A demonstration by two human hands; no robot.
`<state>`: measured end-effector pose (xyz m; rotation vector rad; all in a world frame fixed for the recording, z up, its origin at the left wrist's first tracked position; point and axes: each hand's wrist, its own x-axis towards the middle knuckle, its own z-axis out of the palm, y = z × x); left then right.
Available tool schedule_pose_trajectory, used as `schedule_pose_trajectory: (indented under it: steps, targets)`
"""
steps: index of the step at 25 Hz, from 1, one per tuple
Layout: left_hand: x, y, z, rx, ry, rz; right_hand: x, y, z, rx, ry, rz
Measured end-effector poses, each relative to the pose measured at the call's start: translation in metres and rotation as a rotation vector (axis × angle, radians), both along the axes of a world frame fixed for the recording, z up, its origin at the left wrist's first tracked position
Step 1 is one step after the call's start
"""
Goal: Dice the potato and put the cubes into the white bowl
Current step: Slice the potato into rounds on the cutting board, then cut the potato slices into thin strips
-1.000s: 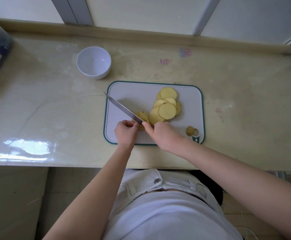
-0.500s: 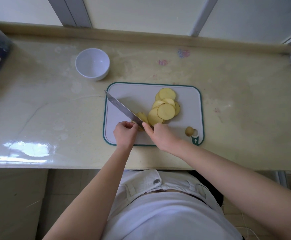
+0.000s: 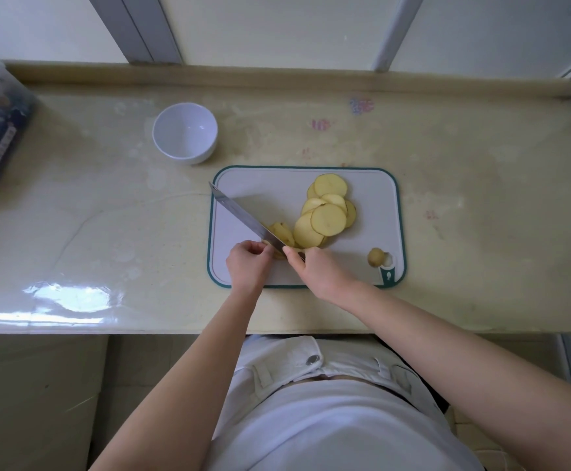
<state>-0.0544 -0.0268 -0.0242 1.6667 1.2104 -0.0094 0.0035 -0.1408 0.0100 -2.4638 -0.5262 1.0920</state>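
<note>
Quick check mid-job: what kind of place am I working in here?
Most likely a home kitchen: a pale stone-like countertop under window-like frames, a cutting board carrying potato slices, a knife gripped in the right hand, the left hand holding the potato, and a white bowl nearby.

- A home kitchen, by the look of it.
- Beige stone countertop (image 3: 481,232) with a raised back edge, below a window frame (image 3: 134,28).
- Green-rimmed cutting board (image 3: 372,205) bears potato slices (image 3: 328,219) and a knife (image 3: 243,214); white bowl (image 3: 185,130) nearby.
</note>
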Motion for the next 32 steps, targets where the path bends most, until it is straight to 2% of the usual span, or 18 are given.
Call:
schedule_pose_trajectory:
  steps: [8, 12, 15, 18, 21, 24, 26, 27, 29, 32]
  targets:
    - [0.001, -0.001, 0.003, 0.006, 0.031, -0.012, 0.002, -0.008, 0.011, 0.158, 0.018, -0.085]
    - [-0.003, 0.002, 0.001, -0.006, 0.000, -0.052, 0.004, -0.020, 0.020, 0.289, 0.041, -0.181]
    - [-0.007, 0.008, 0.005, -0.032, -0.055, -0.031, 0.006, -0.033, 0.025, 0.310, -0.020, -0.141]
    - [-0.005, 0.015, 0.032, 0.069, -0.250, 0.146, 0.008, -0.047, 0.033, 0.298, -0.175, -0.019]
    - [0.001, 0.021, 0.075, 0.268, -0.513, 0.301, 0.010, -0.056, 0.033, 0.202, -0.386, 0.110]
    - [0.002, 0.023, 0.106, 0.454, -0.732, 0.327, 0.011, -0.062, 0.027, 0.188, -0.563, 0.160]
    - [0.000, 0.025, 0.113, 0.584, -0.781, 0.220, 0.012, -0.064, 0.026, 0.242, -0.652, 0.171]
    - [-0.001, 0.026, 0.113, 0.619, -0.763, 0.098, 0.012, -0.064, 0.026, 0.265, -0.689, 0.175]
    - [0.002, 0.026, 0.112, 0.578, -0.627, -0.312, 0.013, -0.064, 0.026, 0.283, -0.745, 0.188]
    - [0.010, 0.022, 0.099, 0.469, -0.297, -1.060, 0.013, -0.063, 0.025, 0.249, -0.813, 0.226]
